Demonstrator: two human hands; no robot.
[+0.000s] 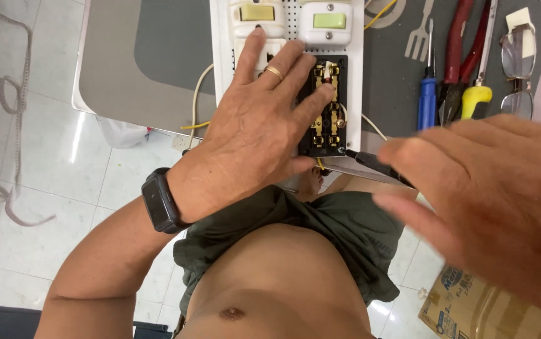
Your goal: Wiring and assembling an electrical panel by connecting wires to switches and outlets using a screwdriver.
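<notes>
The left hand (251, 135) lay flat and spread on a white switch board (223, 37) at the near edge of the grey table (157, 63), its grip released, fingers pressing down rather than closing on anything. Its fingertips reached across a black open socket unit (325, 119) set in the board, where brass terminals showed. A gold ring sat on one finger and a black wristwatch (160, 201) on the wrist.

The right hand (496, 194) came in from the right, close to the camera and blurred. A dark screwdriver (371, 162) ran out from under it, the tip resting at the lower right corner of the black unit; the fingers looked loosely spread, and I could not tell how firmly the grip held the tool.

Two pale switches (290, 19) sat at the far end of the board, with yellow wire (196, 125) trailing off its left side. On the table to the right lay a blue-handled screwdriver (428, 100), red-handled pliers (462, 44), a yellow-handled tool (476, 97) and a pair of spectacles (516, 69). A cardboard box (465, 307) stood on the tiled floor (63, 157) below
</notes>
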